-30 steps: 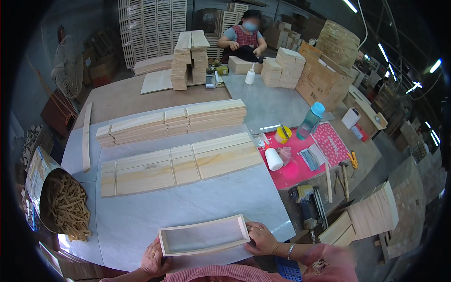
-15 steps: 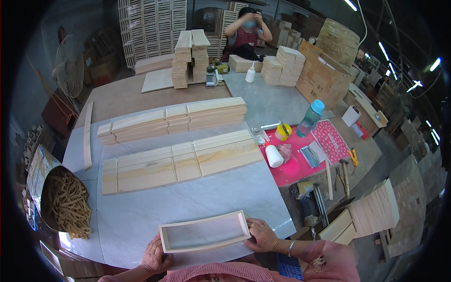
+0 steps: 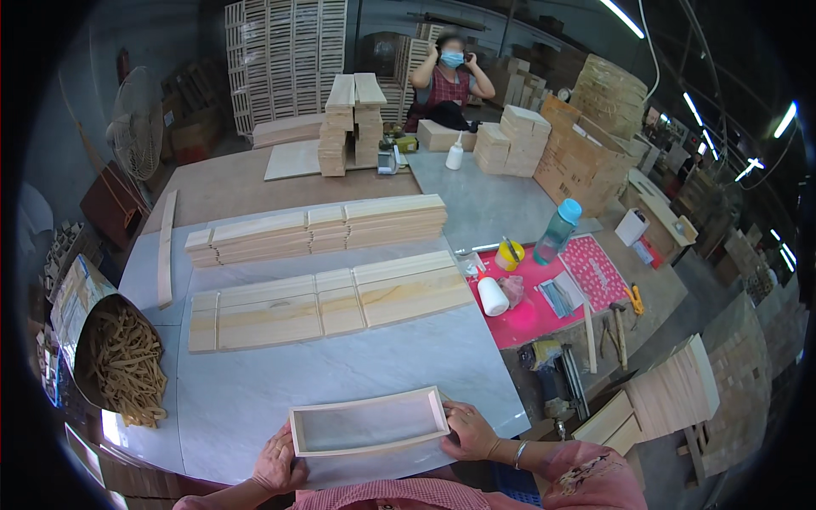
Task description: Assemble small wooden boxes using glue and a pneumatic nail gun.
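Note:
A shallow rectangular wooden frame [image 3: 378, 445] lies at the near edge of the pale table, its long sides running left to right. The tabletop shows through its middle. My left hand [image 3: 280, 459] grips its left end, fingers curled along the outer corner. At the opposite end my right hand [image 3: 470, 431] presses in with the fingers bent round the corner. Beyond the frame, a row of flat wooden boards [image 3: 331, 306] lies side by side, with a stacked row of thin boards [image 3: 319, 231] behind it.
To the left stands a bin [image 3: 93, 289] full of tan strips. On the right a pink mat [image 3: 518, 323] carries a white glue bottle [image 3: 491, 296] and a teal water bottle [image 3: 557, 234]. Pliers and a hammer [image 3: 620, 336] lie beside it. A masked person [image 3: 446, 81] sits at the far side.
My view has tipped slightly upward, so the far things sit lower in it. Both hands and the frame stay nearly still. The far person's hands moved from the face to the head's sides.

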Tool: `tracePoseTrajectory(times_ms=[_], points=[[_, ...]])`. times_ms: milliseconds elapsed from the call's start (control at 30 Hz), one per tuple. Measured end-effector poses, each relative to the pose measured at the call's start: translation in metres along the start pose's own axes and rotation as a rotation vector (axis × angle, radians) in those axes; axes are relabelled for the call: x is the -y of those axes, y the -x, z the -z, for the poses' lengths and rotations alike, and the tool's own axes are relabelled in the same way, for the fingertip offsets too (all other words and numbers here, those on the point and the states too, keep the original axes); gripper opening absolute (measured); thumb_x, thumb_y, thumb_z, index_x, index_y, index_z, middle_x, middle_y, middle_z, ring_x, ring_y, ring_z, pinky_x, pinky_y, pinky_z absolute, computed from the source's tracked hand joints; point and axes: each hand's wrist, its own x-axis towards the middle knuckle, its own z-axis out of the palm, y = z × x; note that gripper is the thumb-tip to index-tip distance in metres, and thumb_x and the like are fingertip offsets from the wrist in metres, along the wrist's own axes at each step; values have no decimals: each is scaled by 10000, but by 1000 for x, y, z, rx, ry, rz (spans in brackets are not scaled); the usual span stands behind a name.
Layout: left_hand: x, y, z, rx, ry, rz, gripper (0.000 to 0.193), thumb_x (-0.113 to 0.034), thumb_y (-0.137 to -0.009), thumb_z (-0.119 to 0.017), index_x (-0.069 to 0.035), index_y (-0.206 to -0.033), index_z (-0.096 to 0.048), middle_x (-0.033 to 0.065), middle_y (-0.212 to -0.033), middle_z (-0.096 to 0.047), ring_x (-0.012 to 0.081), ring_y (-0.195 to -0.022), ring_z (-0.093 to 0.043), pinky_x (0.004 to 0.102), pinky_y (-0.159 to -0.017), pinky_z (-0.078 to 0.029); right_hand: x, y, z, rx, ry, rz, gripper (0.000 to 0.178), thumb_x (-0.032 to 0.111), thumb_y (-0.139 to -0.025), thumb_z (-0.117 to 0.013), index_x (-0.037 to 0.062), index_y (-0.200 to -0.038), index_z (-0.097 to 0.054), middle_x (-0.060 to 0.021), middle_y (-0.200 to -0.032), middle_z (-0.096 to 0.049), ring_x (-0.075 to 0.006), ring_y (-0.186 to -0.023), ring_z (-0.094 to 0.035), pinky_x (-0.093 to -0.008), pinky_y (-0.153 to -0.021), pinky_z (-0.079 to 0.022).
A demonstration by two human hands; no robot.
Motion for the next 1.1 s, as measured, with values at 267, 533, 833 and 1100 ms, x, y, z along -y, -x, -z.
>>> tracePoseTrajectory(times_ms=[267,533,833,1100], points=[[0,10,-1,-16,69,-17,557,-37,-764,-599,98,-1303,-552,275,-1374,-565,449,-1336,-521,487,-1136,-429,-1,13,-6,1,-58,-1,148,90,-831,-612,46,-954,-542,-147,-997,-595,-373,-1224,-591,-454,-1033,-434],[6,9,-9,-131,-74,-168,486,-16,-896,-554,79,-1373,-530,291,-1520,-450,439,-1381,-482,515,-1139,-410,-12,9,-16,-89,-185,-26,228,26,-811,-514,6,-1026,-589,-174,-959,-578,-378,-833,-510,-460,-861,-429],[3,-21,-5,-144,322,483,492,5,-930,-558,-5,-1421,-524,225,-1218,-652,338,-1098,-620,397,-958,-502,-13,-1,-7,-69,-289,-70,305,-34,-845,-462,-10,-1116,-600,-167,-1021,-625,-307,-948,-575,-339,-880,-461],[18,-18,-18,-61,75,457,512,-31,-951,-543,-53,-1461,-500,173,-1205,-656,309,-1030,-581,385,-929,-483,-24,-12,2,96,-514,-495,429,-23,-903,-484,-37,-1326,-552,-145,-990,-681,-246,-841,-624,-303,-785,-483]])
